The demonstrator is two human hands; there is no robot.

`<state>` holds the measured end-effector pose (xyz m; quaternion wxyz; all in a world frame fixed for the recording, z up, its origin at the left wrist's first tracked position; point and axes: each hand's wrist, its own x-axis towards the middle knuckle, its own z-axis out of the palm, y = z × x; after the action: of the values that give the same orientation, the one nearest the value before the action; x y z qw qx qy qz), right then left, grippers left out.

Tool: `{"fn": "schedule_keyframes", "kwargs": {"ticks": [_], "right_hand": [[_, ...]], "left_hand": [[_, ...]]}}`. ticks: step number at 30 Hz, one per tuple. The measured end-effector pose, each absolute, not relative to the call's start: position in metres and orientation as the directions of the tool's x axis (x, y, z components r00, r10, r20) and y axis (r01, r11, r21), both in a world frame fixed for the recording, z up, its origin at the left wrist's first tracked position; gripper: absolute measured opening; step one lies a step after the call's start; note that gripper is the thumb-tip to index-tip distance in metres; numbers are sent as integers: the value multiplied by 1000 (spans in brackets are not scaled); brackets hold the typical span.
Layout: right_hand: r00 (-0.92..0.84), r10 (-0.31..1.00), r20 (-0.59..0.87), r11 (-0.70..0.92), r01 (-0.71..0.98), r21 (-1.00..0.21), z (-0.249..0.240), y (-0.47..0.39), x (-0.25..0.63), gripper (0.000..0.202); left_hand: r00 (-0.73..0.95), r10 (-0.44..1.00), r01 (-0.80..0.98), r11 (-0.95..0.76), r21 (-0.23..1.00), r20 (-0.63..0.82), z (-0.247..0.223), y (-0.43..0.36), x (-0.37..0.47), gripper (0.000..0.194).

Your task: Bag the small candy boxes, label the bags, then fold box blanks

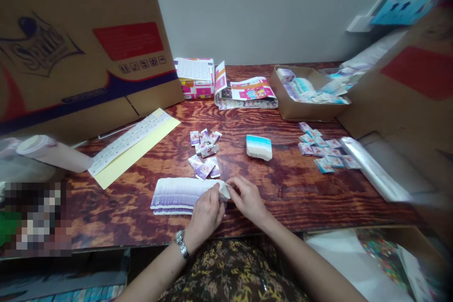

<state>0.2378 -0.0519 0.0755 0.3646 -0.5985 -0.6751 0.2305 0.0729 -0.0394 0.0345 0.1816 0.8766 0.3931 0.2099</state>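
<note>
Near the front edge of the reddish-brown wooden table (286, 196), my left hand (207, 210) is gripping a small, pale printed cardboard box (224, 192), its white end facing right; its long axis I cannot tell. My right hand (247, 202) is pinching that end. Leftward, a long row of flat white-and-purple pieces (171, 193) is running left to right. Farther, small purple-and-white boxes (205, 168) are lying at mixed angles.
</note>
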Motion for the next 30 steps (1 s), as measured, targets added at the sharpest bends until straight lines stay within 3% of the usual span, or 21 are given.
{"fn": "schedule_keyframes", "kwargs": {"ticks": [5, 9, 16, 21, 24, 27, 30], "right_hand": [[-7, 945, 326, 260, 619, -741, 75, -56, 240, 23], [-103, 904, 415, 377, 649, -661, 73, -64, 236, 21], [-28, 980, 195, 191, 384, -903, 82, -67, 230, 24], [37, 999, 18, 10, 202, -979, 81, -56, 230, 24], [56, 998, 43, 22, 335, -942, 82, -53, 227, 19], [54, 981, 184, 131, 515, -847, 86, -59, 221, 19], [-22, 966, 257, 222, 581, -783, 87, -67, 214, 28]], "left_hand": [[498, 844, 563, -487, 668, 196, 49, -35, 70, 64], [459, 861, 497, -455, 739, 220, 58, -32, 73, 54], [552, 793, 460, -548, 699, 258, 57, -32, 71, 34], [550, 785, 510, -585, 631, 283, 54, -33, 68, 51], [530, 805, 551, -566, 613, 267, 51, -34, 70, 67], [542, 796, 564, -582, 586, 270, 46, -36, 72, 68], [546, 789, 572, -597, 563, 283, 41, -36, 73, 68]]}}
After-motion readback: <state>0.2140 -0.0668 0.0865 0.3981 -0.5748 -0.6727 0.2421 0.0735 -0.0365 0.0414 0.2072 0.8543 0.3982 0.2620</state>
